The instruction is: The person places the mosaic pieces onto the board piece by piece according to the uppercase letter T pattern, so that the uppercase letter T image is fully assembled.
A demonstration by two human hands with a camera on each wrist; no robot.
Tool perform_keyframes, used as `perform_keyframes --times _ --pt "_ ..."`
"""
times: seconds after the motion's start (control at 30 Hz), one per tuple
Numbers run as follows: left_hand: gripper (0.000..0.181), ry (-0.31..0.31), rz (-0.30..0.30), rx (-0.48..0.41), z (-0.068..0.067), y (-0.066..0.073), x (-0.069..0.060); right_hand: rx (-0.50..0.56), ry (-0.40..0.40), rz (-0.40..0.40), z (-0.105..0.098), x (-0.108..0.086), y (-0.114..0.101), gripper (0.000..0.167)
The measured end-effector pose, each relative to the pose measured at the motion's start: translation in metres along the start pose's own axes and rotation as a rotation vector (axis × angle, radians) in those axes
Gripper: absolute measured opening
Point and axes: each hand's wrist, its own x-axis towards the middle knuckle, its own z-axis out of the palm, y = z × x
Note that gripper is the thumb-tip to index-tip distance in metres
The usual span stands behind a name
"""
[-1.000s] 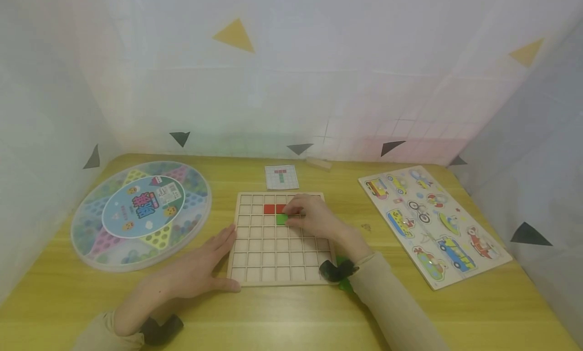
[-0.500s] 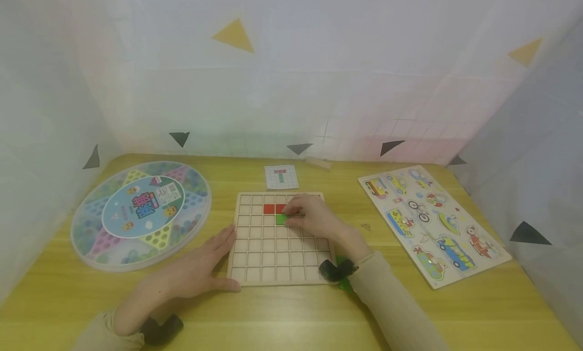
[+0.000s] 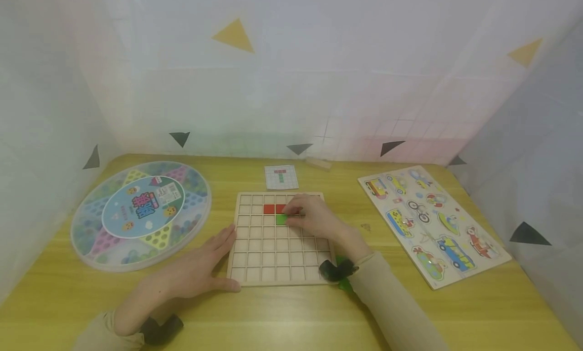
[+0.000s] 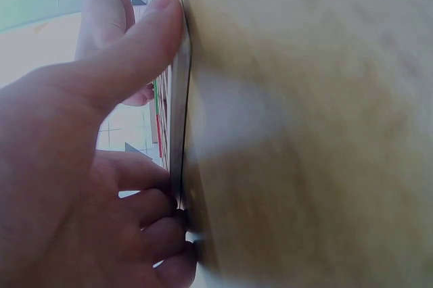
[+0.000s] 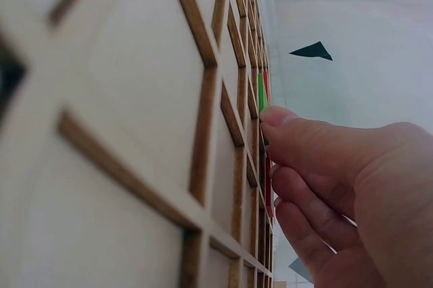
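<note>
The right hand (image 3: 315,217) pinches a green tile (image 3: 281,219) at the wooden grid (image 3: 268,260), beside red tiles (image 3: 269,209). Its fingers hide some red from the head view; the right wrist view shows red past them. The left hand (image 3: 199,269), thumb spread wide, touches the grid's smooth edge.

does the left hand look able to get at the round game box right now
Probably yes: nothing visible stands between the left hand, touching the grid board, and the round game box.
</note>
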Motion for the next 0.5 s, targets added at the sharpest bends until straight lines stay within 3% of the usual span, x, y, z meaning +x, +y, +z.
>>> perform_keyframes --times 0.5 --pt "0.112 0.002 -0.006 -0.001 -0.0002 0.0002 0.0002 0.017 0.015 -0.023 0.0001 -0.0010 -0.0015 0.020"
